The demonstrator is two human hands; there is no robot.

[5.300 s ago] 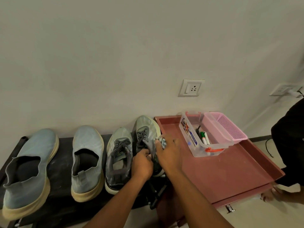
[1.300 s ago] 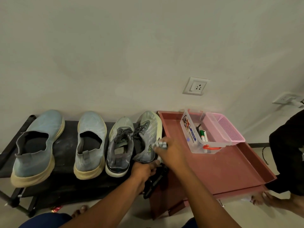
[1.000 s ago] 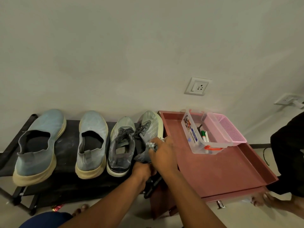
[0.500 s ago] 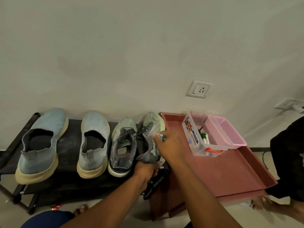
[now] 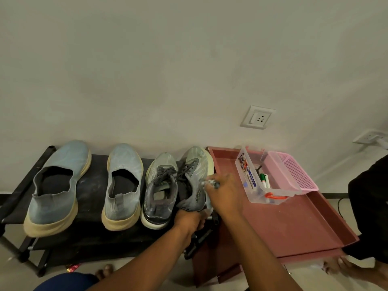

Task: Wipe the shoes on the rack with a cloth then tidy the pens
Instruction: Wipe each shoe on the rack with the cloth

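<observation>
1. 4 shoes sat on the black metal rack (image 5: 92,234); the left hand (image 5: 190,219) gripped the tilted grey laced sneaker's (image 5: 193,181) heel, and the right hand (image 5: 224,194) pinched a crumpled pale cloth (image 5: 210,183) against its side.
2. Hard rubbing could topple it rightwards.
3. 1 second earlier, the cloth was nearer the laces.

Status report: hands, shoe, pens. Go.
Left hand grips heel of rightmost grey sneaker, tilted on rack. Right hand presses cloth to its side. Pens untouched in clear box. Nothing in the way.
</observation>
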